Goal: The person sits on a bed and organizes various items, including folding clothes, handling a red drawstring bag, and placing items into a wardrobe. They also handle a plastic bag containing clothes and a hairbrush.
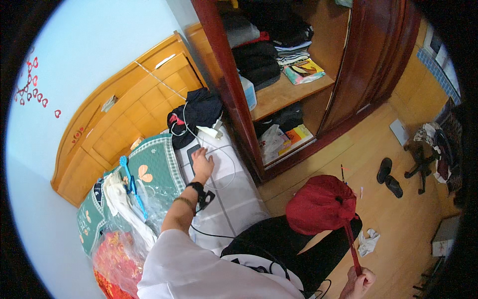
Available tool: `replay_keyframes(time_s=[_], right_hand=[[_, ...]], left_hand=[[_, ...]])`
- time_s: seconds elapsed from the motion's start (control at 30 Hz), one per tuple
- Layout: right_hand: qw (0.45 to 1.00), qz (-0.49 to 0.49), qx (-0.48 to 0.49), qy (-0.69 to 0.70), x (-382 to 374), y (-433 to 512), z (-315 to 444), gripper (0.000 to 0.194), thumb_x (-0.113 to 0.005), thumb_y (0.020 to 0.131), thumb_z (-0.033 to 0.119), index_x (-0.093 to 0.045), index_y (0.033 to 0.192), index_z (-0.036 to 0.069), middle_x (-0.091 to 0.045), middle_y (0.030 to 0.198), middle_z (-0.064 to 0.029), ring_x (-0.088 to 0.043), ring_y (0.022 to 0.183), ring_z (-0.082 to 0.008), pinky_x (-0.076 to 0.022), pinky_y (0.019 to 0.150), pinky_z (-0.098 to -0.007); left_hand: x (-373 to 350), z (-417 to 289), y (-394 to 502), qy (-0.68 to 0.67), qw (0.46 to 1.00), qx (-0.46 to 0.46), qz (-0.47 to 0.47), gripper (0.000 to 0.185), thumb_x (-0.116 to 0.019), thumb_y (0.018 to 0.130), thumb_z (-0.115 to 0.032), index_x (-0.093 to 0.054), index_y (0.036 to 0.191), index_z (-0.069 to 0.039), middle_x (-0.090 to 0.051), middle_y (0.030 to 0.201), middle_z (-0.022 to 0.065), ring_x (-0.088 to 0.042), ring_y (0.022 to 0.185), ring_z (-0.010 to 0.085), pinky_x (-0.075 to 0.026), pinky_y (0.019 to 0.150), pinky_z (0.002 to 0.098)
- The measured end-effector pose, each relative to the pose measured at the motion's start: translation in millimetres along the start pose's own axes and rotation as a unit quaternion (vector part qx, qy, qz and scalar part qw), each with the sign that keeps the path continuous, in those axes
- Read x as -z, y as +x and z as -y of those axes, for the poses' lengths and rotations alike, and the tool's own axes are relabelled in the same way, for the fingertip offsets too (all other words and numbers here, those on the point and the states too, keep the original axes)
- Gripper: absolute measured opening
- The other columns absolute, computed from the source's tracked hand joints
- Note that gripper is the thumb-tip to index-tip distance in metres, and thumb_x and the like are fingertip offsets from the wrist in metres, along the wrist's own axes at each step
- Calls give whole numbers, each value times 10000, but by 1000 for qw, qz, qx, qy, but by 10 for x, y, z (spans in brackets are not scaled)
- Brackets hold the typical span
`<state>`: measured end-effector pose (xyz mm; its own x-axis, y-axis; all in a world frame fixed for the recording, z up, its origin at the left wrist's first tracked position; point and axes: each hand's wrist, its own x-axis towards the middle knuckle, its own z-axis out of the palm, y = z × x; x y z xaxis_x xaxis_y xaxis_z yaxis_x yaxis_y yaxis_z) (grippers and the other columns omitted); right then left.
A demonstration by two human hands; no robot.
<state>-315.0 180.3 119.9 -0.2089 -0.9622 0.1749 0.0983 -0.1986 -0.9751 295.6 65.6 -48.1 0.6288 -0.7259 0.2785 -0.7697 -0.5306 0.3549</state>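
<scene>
My left hand (202, 164) reaches over the bed, its fingertips on a dark smartphone (193, 152) that lies on the pale sheet. The thumb stands apart from the phone. Around that wrist is a black strap (198, 190) with a small dark device. My right hand (358, 283), low in the picture, is closed around the red strap (352, 246) of a full red drawstring bag (317, 205). The bag rests against my knee, its gathered end towards me. A white charging cable (231, 157) loops over the sheet beside my left hand.
Dark clothing (203, 106) and a white power strip (211, 131) lie near the headboard (130, 112). Left, a green pillow (160, 153) carries a blue hanger (132, 187) and white cloth. An open wardrobe (287, 93) holds folded clothes. Slippers (388, 177) and a white cloth (368, 242) are on the floor.
</scene>
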Motion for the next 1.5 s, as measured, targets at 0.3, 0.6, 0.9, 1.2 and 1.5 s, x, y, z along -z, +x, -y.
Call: replay_keyframes(time_s=[0.3,0.6,0.9,1.2,1.5], right_hand=[[996,-36,-56,-59,104,-177,101,202,-635,972,188,-588,1017,-3,-600,1034,-151,-614,936,-275,-526,913,-470],[985,-147,-71,-61,79,115,100,398,-579,1005,269,-401,696,91,-432,696,-3,-379,639,-130,-341,619,-276],[996,75,-12,40,479,232,421,530,-396,1041,460,-608,1245,19,-581,1311,-165,-489,1278,-325,-267,1160,-501],[992,96,-74,-18,30,51,203,241,-606,967,352,-574,1014,117,-639,1074,-279,-535,1120,-442,-331,1041,-611],[916,402,9,-10,-737,639,367,309,-641,934,149,-531,676,18,-697,950,-93,-574,1011,-319,-415,943,-458]], left_hand=[[-978,873,728,173,973,31,150,409,-685,773,-369,-707,1029,-51,-566,1289,205,-431,1230,440,-256,1082,564],[-68,84,-67,68,972,191,117,182,-712,811,-212,-751,867,-44,-724,914,210,-712,861,369,-569,768,446],[-218,-1653,-1132,-209,887,-32,411,213,-676,849,-195,-748,930,-11,-722,803,179,-698,729,338,-559,703,387],[-795,-2748,-1286,-260,766,-233,540,693,-735,836,-364,-501,1398,-32,-553,1347,243,-520,1270,362,-404,1070,428],[203,-3527,-1330,-361,581,-457,569,1436,-933,558,-436,5,1561,-18,-114,1613,236,-114,1500,371,-146,1210,461]])
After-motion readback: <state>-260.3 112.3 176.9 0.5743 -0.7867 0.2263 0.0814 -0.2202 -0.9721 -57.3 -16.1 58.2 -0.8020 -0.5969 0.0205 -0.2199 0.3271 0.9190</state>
